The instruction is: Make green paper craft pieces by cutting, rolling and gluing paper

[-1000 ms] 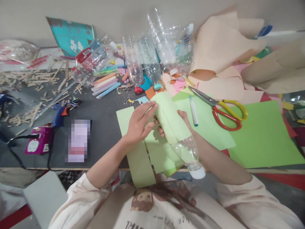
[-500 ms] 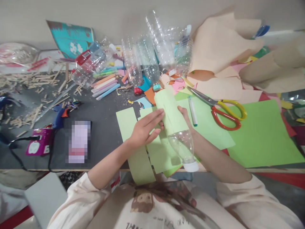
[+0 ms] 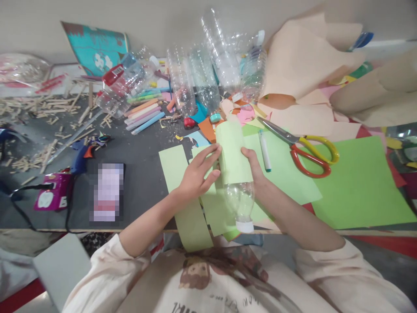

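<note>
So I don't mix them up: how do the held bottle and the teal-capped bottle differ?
The held bottle is partly wrapped in pale green paper; the teal-capped bottle is bare. The held bottle's cap is white, the other's teal. The held bottle is nearer, the teal-capped bottle farther back. Both are capped, see-through plastic.

A dark table point(image 3: 143, 167) carries wooden sticks point(image 3: 48, 105), a glue gun point(image 3: 79, 161) and green paper point(image 3: 195, 221).

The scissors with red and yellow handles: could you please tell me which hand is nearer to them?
Right. The right hand grips the paper-wrapped bottle, left of the marker and the scissors; the left hand is farther away, at the bottle's left side.
</note>
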Demonstrator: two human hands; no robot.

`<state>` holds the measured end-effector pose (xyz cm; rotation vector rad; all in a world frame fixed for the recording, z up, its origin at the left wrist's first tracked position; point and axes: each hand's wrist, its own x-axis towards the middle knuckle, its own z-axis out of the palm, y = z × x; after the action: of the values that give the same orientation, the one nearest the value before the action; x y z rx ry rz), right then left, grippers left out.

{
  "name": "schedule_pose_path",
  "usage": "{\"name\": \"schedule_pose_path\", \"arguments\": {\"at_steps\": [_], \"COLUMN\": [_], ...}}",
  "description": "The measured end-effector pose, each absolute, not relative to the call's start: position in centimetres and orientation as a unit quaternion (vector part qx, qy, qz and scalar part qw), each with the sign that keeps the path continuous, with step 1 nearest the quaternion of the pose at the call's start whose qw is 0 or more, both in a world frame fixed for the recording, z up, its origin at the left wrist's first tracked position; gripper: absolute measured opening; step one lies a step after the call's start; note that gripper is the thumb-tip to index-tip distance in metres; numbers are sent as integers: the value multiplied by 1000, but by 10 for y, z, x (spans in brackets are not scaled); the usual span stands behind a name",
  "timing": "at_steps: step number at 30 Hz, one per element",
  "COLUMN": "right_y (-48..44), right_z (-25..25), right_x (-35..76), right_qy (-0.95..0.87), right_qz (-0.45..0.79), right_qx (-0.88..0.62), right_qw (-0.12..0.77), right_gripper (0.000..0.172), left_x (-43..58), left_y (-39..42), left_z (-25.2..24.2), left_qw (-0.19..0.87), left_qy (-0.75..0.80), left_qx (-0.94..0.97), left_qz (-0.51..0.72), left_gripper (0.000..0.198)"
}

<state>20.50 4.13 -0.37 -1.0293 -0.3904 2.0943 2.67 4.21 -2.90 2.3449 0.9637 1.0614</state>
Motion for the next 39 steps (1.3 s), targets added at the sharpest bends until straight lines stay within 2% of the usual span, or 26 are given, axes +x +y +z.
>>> {"name": "schedule_pose_path", "arguments": {"at_steps": [7, 12, 19, 25, 39], "right_y": [43, 41, 27, 20, 21], "right_z": [3, -5, -13, -16, -15], "right_x": [205, 195, 181, 176, 178], "right_qy": [-107, -116, -171, -213, -231], "right_qz": [796, 758, 773, 765, 761], "right_qx": [-411, -434, -410, -413, -426], "right_qw": [431, 473, 453, 446, 430], "right_gripper": [56, 61, 55, 57, 54], "left_x": [36, 44, 35, 34, 36], "left_y": [30, 30, 39, 42, 41], "left_z": [-26, -30, -27, -32, -31], "left_qw": [248, 334, 406, 422, 443], "left_qy": [258, 280, 301, 336, 356], "left_qx": [834, 825, 796, 752, 724], "left_qz": [420, 360, 332, 378, 391], "left_gripper": [51, 71, 91, 86, 86]}}
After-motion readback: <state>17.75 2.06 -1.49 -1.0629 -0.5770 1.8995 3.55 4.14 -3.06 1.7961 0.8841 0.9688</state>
